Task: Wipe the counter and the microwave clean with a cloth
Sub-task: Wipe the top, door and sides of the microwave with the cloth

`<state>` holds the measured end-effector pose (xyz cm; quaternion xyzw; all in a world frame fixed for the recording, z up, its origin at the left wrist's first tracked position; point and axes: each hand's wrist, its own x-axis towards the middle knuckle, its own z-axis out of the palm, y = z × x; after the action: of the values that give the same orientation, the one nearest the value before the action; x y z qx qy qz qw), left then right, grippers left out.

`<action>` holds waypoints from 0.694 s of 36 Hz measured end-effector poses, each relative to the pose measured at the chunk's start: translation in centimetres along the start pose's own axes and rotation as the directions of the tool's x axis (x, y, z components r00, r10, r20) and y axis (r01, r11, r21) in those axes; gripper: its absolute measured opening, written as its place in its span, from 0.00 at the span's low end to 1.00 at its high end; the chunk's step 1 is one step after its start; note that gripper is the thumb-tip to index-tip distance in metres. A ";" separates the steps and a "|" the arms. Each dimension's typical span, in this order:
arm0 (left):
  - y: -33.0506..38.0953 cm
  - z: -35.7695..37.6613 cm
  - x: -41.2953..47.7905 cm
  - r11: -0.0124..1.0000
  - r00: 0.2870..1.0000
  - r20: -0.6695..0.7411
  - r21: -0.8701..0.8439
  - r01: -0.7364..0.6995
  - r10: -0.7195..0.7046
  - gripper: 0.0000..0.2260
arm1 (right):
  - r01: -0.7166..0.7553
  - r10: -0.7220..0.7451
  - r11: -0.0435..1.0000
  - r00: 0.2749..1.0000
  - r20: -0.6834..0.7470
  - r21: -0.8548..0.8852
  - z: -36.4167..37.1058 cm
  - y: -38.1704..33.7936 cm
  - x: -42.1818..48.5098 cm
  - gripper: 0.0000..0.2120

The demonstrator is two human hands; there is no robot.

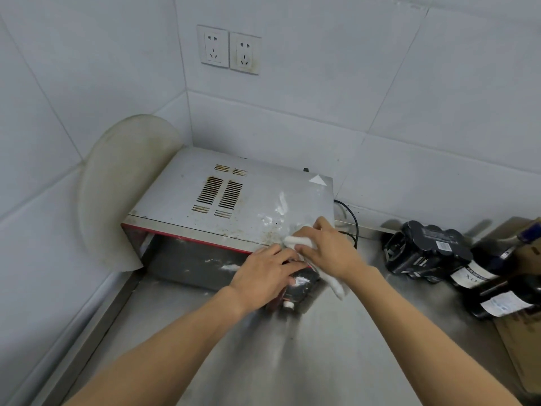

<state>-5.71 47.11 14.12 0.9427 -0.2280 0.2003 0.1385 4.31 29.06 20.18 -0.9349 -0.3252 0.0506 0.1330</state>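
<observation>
**Grime could end up in the vents**

My right hand (328,250) has its fingers curled round a bunched white cloth (295,242), pressing it on the microwave (187,200) top at the near right corner. My left hand (263,276) lies on the front edge, fingers fairly straight, gripping nothing. If I sweep left, the white residue (281,205) may smear into the 2 rows of vent slots (219,194). A hard push right could snag the power cord (352,221), and loosened crumbs may drop onto the steel counter (263,361).
</observation>
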 end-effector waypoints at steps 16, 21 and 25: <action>-0.1 0.1 -0.1 1.000 1.000 0.008 -0.007 0.004 -0.004 0.20 | 0.036 -0.035 0.999 0.999 -0.025 0.013 0.0 0.1 0.3 0.16; 0.0 -0.3 0.0 1.000 0.999 0.049 0.005 -0.001 0.000 0.20 | -0.087 0.092 0.995 0.990 -0.111 0.047 -0.1 -1.0 3.2 0.16; 0.1 -0.3 0.0 1.000 0.999 0.032 0.000 0.001 -0.001 0.20 | -0.017 0.020 0.999 0.998 -0.067 0.050 -0.3 -0.7 2.0 0.16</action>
<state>-5.84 47.11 14.43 0.9459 -0.2296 0.1853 0.1350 5.53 30.75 20.60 -0.9354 -0.3105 0.0284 0.1666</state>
